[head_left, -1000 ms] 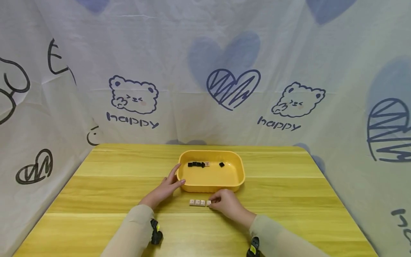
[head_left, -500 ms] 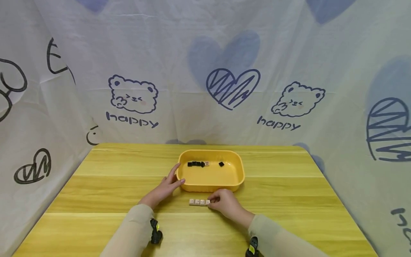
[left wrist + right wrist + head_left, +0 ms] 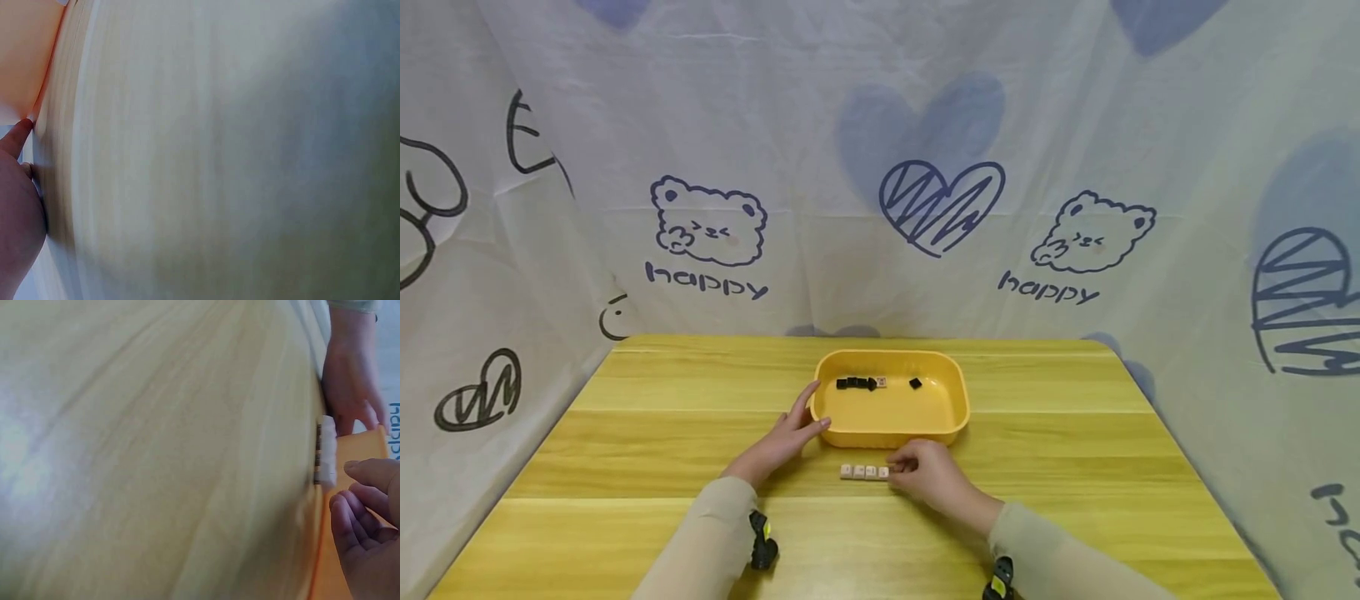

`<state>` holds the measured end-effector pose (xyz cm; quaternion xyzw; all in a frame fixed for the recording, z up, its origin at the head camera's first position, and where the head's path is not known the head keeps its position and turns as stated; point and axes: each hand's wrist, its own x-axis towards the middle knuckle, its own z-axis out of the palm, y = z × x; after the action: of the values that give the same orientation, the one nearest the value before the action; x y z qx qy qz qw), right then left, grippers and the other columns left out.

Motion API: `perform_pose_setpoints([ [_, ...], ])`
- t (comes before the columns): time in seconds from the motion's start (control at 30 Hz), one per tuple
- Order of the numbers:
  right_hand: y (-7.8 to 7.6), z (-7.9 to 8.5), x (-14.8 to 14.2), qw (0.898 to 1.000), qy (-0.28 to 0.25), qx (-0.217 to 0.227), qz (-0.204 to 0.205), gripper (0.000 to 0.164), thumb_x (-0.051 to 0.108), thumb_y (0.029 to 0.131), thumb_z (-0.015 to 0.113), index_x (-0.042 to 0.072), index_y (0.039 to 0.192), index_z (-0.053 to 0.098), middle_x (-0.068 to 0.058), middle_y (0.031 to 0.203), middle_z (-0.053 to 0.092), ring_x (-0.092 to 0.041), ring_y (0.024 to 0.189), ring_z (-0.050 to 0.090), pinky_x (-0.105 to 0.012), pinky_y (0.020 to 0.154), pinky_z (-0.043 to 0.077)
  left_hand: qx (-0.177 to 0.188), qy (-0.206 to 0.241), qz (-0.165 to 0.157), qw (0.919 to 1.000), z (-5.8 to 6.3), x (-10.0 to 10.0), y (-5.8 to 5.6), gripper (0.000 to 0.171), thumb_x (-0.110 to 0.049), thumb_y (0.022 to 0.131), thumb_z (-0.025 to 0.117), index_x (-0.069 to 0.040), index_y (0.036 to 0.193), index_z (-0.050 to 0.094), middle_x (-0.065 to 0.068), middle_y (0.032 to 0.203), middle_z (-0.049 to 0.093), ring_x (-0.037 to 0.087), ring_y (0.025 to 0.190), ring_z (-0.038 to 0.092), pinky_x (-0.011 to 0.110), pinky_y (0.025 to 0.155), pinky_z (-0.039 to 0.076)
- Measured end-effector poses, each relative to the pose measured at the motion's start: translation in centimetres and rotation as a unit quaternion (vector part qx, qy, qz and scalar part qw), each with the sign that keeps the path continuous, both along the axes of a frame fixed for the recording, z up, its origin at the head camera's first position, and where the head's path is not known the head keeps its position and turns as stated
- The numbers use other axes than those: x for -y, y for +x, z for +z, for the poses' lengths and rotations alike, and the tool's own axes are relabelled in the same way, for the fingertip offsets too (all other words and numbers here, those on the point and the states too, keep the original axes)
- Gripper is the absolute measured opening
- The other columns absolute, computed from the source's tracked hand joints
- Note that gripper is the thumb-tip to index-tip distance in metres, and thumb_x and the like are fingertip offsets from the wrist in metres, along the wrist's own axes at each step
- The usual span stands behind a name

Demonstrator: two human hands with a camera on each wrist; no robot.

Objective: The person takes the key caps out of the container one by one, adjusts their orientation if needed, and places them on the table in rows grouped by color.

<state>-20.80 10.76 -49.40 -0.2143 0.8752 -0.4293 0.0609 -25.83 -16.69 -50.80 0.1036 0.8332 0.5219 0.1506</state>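
Note:
A row of several small white keycaps (image 3: pixel 864 472) with dark legends lies on the table in front of a yellow tray (image 3: pixel 891 419). My right hand (image 3: pixel 934 477) is at the row's right end, fingers bent. In the right wrist view, its thumb and fingertips stand apart beside the keycaps (image 3: pixel 327 450), with nothing visible between them. With fingers spread, my left hand (image 3: pixel 778 446) touches the tray's left rim. The left wrist view catches only part of that hand (image 3: pixel 19 212) against the tray wall (image 3: pixel 25 56).
Inside the tray, several black keycaps (image 3: pixel 854 383) line up beside a pale keycap (image 3: pixel 882 382) with reddish marking. A lone black keycap (image 3: pixel 915 383) lies farther right. Wood-grain table (image 3: pixel 1060 467) extends around, with a printed cloth (image 3: pixel 820 250) hanging behind.
The rightmost white keycap has slid left against the others, closing the gap in the row. My right fingers now stand slightly off it. The left hand and tray keep their places.

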Motion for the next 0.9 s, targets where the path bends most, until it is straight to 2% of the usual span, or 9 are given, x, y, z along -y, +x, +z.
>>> perform_pose_setpoints([
  [0.17, 0.2, 1.6, -0.6, 1.000, -0.017, -0.007, 0.013, 0.017, 0.003, 0.082, 0.076, -0.004, 0.098, 0.073, 0.002, 0.082, 0.065, -0.012, 0.074, 0.060, -0.023, 0.065, 0.053, -0.001, 0.003, 0.000, 1.0000, -0.1, 0.2, 0.0, 0.076, -0.042, 0.101, 0.051, -0.031, 0.158, 0.000, 0.027, 0.154, 0.024, 0.047, 0.143, -0.008, 0.060, 0.109, -0.016],
  [0.27, -0.1, 2.9, -0.9, 0.999, -0.016, -0.032, 0.008, 0.014, 0.001, 0.083, 0.075, -0.003, 0.096, 0.074, 0.002, 0.082, 0.066, -0.013, 0.074, 0.061, -0.024, 0.065, 0.053, 0.001, -0.001, 0.001, 1.0000, -0.2, 0.3, 0.0, 0.077, -0.043, 0.101, 0.050, -0.031, 0.158, -0.001, 0.026, 0.154, 0.025, 0.046, 0.143, -0.008, 0.059, 0.109, -0.016],
  [0.33, -0.5, 3.7, -1.0, 0.999, -0.010, -0.046, 0.002, 0.013, 0.001, 0.083, 0.075, -0.002, 0.096, 0.074, 0.002, 0.081, 0.066, -0.013, 0.074, 0.061, -0.024, 0.065, 0.053, 0.003, -0.004, 0.004, 1.0000, -0.3, 0.4, 0.0, 0.077, -0.044, 0.101, 0.050, -0.031, 0.158, -0.001, 0.026, 0.154, 0.025, 0.047, 0.142, -0.014, 0.060, 0.109, -0.016],
  [0.4, -0.9, 4.5, -1.1, 0.999, -0.003, -0.052, -0.006, 0.013, 0.002, 0.084, 0.075, -0.001, 0.097, 0.075, 0.003, 0.081, 0.066, -0.012, 0.074, 0.061, -0.024, 0.065, 0.052, 0.004, -0.007, 0.006, 0.9999, -0.4, 0.4, 0.0, 0.077, -0.045, 0.101, 0.050, -0.032, 0.157, 0.000, 0.026, 0.154, 0.025, 0.047, 0.141, -0.016, 0.060, 0.109, -0.015],
  [0.57, -2.2, 5.8, -1.1, 0.999, 0.002, -0.035, -0.018, 0.019, 0.004, 0.085, 0.074, -0.002, 0.104, 0.074, 0.003, 0.081, 0.065, -0.012, 0.074, 0.060, -0.025, 0.065, 0.052, 0.004, -0.009, 0.006, 0.9999, -0.3, 0.3, 0.1, 0.076, -0.044, 0.101, 0.050, -0.033, 0.157, 0.000, 0.025, 0.154, 0.026, 0.047, 0.141, -0.016, 0.061, 0.109, -0.014],
  [0.9, -5.5, 6.9, -1.2, 0.998, 0.056, -0.031, 0.000, 0.018, 0.008, 0.086, 0.074, 0.004, 0.104, 0.074, 0.002, 0.089, 0.066, -0.013, 0.079, 0.059, -0.027, 0.068, 0.051, 0.006, 0.010, 0.003, 0.9999, 0.2, 0.0, 0.2, 0.077, -0.044, 0.100, 0.051, -0.033, 0.157, 0.001, 0.027, 0.154, 0.025, 0.049, 0.141, -0.015, 0.062, 0.108, -0.015],
])
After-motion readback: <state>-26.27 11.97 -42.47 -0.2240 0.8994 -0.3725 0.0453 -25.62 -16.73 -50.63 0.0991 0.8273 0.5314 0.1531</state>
